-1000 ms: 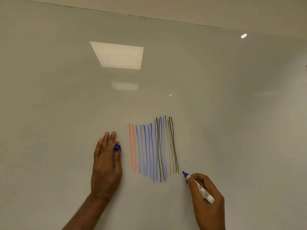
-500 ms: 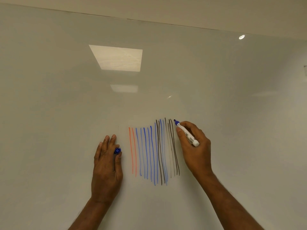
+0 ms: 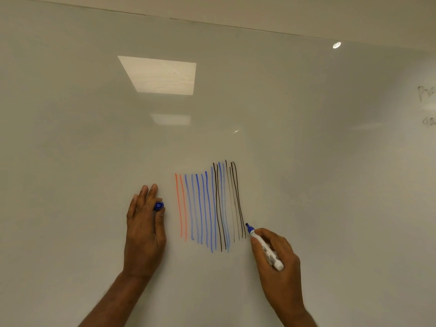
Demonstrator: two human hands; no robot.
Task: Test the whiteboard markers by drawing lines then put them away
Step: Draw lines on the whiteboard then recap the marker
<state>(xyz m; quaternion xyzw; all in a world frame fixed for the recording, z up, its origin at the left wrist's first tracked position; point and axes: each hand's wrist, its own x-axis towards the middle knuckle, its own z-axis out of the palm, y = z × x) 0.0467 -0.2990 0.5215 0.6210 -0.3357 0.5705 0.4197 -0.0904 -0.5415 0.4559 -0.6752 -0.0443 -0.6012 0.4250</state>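
Having just swept down from the lines' top, the right hand (image 3: 279, 263) is gripping a blue marker (image 3: 264, 247) at their foot on the whiteboard (image 3: 306, 161), leaving no visible stroke, while the left hand (image 3: 144, 230) is pinching its cap (image 3: 159, 206).

Faint grey writing (image 3: 427, 94) at the whiteboard's (image 3: 70, 138) right side is cut off by the picture's edge and too smudged to read. The left hand (image 3: 144, 232) hides most of the blue cap (image 3: 159, 206). Print on the marker (image 3: 265, 249) is illegible.

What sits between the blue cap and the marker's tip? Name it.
The drawn lines on the whiteboard lie between the blue cap in the left hand and the marker in the right hand. They are flat marks, so no solid obstacle shows.
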